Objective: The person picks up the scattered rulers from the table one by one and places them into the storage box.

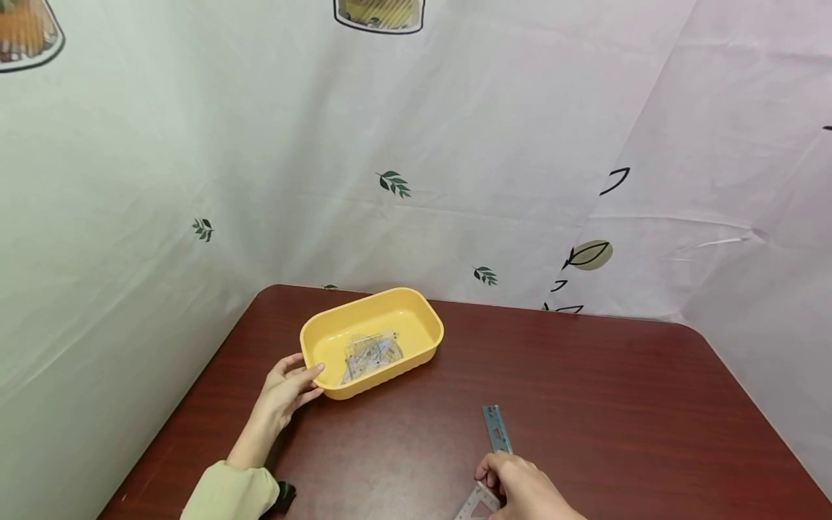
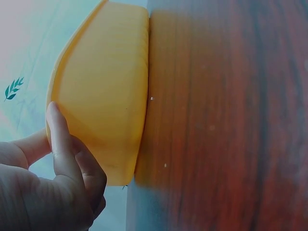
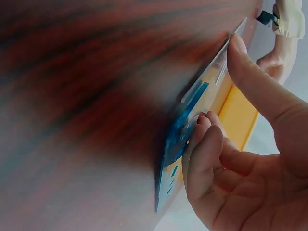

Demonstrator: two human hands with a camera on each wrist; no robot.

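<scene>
My left hand (image 1: pixel 286 390) grips the near-left end of a yellow plastic bin (image 1: pixel 383 379), thumb over the rim and fingers against the outer wall. In the left wrist view the bin (image 2: pixel 108 86) rests on the table. Inside it lies a small pile of clear drawing tools (image 1: pixel 373 354), a protractor seemingly among them. My right hand (image 1: pixel 523 487) pinches a bluish flat ruler (image 1: pixel 495 426) low over the table. A clear set square (image 1: pixel 477 502) shows below the fingers; whether they hold it too is unclear. In the right wrist view, the ruler (image 3: pixel 180 132) lies along the fingertips.
The dark red wooden table (image 1: pixel 585 390) has rounded far corners. White patterned cloth (image 1: pixel 455 144) hangs behind it and along both sides. A black strap or device (image 1: pixel 282 497) sits by my left sleeve (image 1: pixel 230 495).
</scene>
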